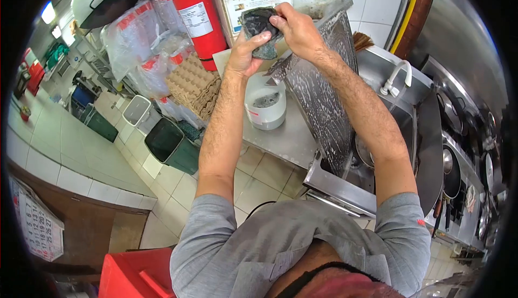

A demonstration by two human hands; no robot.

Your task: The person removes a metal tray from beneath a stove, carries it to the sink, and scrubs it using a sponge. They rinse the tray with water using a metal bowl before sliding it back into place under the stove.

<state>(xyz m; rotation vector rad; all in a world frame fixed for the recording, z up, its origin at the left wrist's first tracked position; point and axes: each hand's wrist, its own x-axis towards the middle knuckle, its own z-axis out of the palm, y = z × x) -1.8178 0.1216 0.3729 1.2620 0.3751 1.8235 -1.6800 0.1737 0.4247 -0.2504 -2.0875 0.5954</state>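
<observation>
My left hand (248,54) and my right hand (299,32) are both closed on a dark, wet scouring pad (257,21), raised in front of the papers on the wall. Its lower part looks grey-green and sudsy. Below the hands stands a white plastic bucket (265,115) with cloudy, foamy liquid inside. To the right, a large metal panel (329,90) streaked with white suds leans at a slant, its lower end in the sink (367,176). My right forearm reaches across in front of this panel.
A white faucet (398,79) rises behind the sink, with pans (452,171) to the right. At left are a red fire extinguisher (198,20), stacked egg trays (193,82), plastic-wrapped goods (132,42) and a green bin (181,149). Bristles (362,40) show beside the panel.
</observation>
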